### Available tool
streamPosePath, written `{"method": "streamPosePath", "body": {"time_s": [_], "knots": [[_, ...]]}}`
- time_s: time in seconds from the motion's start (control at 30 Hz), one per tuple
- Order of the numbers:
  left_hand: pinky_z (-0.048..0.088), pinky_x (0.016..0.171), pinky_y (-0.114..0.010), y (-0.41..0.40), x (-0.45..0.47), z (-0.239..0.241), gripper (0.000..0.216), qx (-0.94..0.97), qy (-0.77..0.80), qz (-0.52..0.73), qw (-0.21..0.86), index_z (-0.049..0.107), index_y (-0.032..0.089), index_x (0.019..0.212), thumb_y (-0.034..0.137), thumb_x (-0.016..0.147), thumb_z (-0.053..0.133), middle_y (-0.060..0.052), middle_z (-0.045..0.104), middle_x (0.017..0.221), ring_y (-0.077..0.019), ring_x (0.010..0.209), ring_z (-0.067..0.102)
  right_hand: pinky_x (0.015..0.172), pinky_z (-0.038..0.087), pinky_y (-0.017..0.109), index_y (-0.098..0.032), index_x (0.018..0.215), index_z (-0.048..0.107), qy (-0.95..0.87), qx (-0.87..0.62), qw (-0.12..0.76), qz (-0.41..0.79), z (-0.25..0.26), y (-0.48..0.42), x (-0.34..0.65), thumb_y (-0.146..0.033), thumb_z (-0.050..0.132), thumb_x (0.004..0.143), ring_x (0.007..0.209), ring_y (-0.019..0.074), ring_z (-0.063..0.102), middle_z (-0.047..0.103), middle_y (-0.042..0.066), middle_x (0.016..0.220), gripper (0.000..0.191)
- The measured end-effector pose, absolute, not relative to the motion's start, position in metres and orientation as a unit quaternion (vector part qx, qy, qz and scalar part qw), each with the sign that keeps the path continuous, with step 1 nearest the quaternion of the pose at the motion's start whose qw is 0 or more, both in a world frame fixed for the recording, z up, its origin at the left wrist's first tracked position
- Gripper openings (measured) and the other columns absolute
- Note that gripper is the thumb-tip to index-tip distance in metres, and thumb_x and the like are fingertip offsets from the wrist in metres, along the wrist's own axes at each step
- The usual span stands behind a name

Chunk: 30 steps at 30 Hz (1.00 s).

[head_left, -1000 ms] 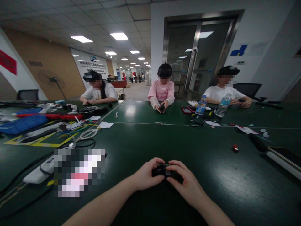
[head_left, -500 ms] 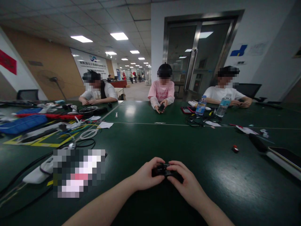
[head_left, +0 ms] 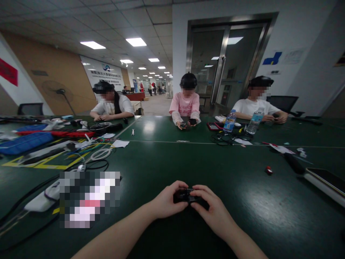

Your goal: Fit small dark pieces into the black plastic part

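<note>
Both my hands are over the green table, gripping one small glossy black object [head_left: 184, 195] at chest height in the middle. The fingers of my left hand [head_left: 168, 201] close around its left end, thumb on the near side. My right hand [head_left: 214, 208] pinches its right part between the thumb and curled fingers. The object has a dark, uneven top, partly covered by my fingers, so its exact kind cannot be made out.
On the left lie a white power strip [head_left: 40, 201], cables, a blurred-out bright patch and a blue tray [head_left: 27, 143]. A small red-and-black item [head_left: 268, 170] and a flat device [head_left: 327, 183] are at right. Two bottles [head_left: 255, 122] and three seated people are opposite.
My hands and the black object stay nearly in place. Across the table, the person in pink has moved their hands apart, with a dark piece now in each.
</note>
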<state>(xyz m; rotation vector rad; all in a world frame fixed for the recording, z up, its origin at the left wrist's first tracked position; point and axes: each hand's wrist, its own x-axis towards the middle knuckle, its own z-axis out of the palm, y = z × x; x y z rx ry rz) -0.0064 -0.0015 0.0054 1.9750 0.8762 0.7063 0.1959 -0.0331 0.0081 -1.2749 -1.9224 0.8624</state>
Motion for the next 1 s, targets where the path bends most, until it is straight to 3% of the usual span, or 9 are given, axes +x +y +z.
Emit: {"method": "streamPosePath", "body": {"time_s": [0.17,1.0], "knots": [[0.047,0.085,-0.035,-0.0021,-0.0059,0.0078,0.047,0.786,0.332,0.282,0.438,0.043,0.02,0.12,0.016,0.077,0.062,-0.006,0.06,0.108,-0.0203,0.098,0.058,0.099,0.041,0.039,-0.029,0.102,0.062,-0.733,-0.496,0.324,0.336,0.0079,-0.0332,0.1962,-0.021,0.056,0.081,0.113,0.0204,0.051,0.052,0.002,0.12,0.023],[0.048,0.082,-0.033,-0.001,-0.0056,0.0061,0.042,0.787,0.347,0.276,0.43,0.047,0.021,0.115,0.016,0.076,0.063,-0.004,0.059,0.104,-0.0188,0.092,0.058,0.099,0.041,0.04,-0.028,0.103,0.061,-0.731,-0.494,0.329,0.336,0.0084,-0.034,0.1952,-0.021,0.056,0.081,0.114,0.0219,0.051,0.052,0.003,0.121,0.023]]}}
